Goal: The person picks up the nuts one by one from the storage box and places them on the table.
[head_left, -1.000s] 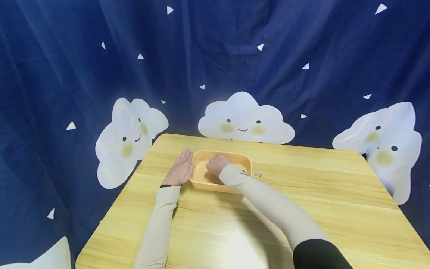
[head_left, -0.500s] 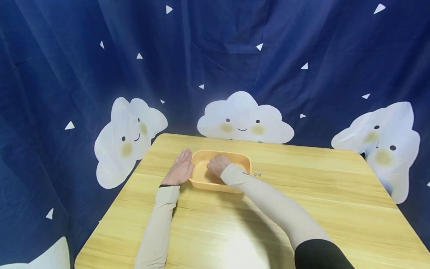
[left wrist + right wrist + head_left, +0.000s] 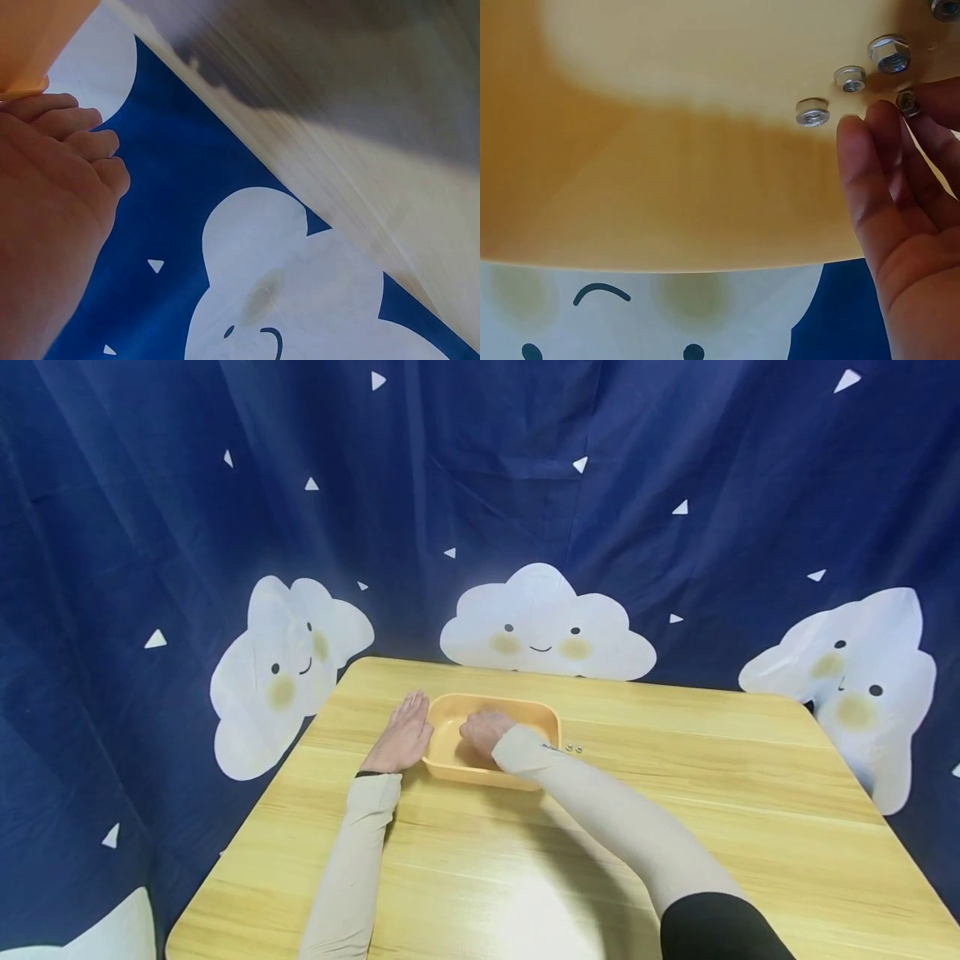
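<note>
An orange plastic tray (image 3: 487,781) stands on the table. My left hand (image 3: 400,737) lies against its left end, fingers fairly straight; the left wrist view has the fingertips at the tray's rim (image 3: 22,91). Inside the tray is my right hand (image 3: 486,731), back upward, so the head view hides its fingertips. In the right wrist view, thumb and finger of the right hand (image 3: 907,202) pinch a small metal nut (image 3: 907,102). Several silvery flange nuts lie loose on the tray floor close by, among them a larger nut (image 3: 890,54) and a smaller nut (image 3: 812,112).
Two small metal pieces (image 3: 573,748), apparently nuts, lie on the wooden table (image 3: 712,760) just right of the tray. The right forearm crosses the tray's near right corner. Behind the table hangs a dark blue curtain (image 3: 517,510) with cloud prints.
The right hand shifts only slightly within the tray. The left hand stays at the tray's left end, and the tray and the pieces on the table keep their places.
</note>
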`<control>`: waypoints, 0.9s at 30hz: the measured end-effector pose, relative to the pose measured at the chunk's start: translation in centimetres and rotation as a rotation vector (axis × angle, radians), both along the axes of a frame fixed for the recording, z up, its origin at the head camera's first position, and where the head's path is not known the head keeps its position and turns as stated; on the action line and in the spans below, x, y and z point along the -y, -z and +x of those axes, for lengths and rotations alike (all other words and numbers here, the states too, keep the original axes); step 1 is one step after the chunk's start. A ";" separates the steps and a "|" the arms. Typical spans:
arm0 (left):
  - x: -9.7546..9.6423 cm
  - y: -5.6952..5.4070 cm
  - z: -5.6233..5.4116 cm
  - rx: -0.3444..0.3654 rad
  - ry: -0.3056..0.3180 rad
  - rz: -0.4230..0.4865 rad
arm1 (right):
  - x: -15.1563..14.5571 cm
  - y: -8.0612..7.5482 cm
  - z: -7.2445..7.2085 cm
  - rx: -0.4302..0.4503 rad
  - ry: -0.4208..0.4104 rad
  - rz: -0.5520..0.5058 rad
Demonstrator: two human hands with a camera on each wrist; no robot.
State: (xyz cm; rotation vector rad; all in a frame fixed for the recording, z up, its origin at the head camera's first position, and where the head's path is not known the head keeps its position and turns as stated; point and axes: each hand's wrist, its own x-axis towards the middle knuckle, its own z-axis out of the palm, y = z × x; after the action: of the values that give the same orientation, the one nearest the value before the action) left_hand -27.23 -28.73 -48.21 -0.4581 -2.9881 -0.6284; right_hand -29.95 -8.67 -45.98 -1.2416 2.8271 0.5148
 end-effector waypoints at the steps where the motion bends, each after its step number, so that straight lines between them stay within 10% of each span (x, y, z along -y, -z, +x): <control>1: 0.0 0.0 0.0 0.004 0.000 0.002 | 0.0 0.0 0.0 0.008 0.000 -0.005; 14: -0.3 -0.4 0.2 0.015 0.000 0.013 | -0.1 0.4 0.2 -0.028 -0.003 0.031; 27: -0.2 -0.3 0.1 0.026 -0.004 0.018 | 0.2 0.2 -0.4 0.149 0.077 -0.067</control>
State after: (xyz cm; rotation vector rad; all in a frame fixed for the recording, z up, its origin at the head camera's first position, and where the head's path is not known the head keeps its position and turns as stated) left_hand -27.11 -28.58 -47.94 -0.4455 -3.0043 -0.6653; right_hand -30.39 -8.91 -46.22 -1.1240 2.7748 0.3135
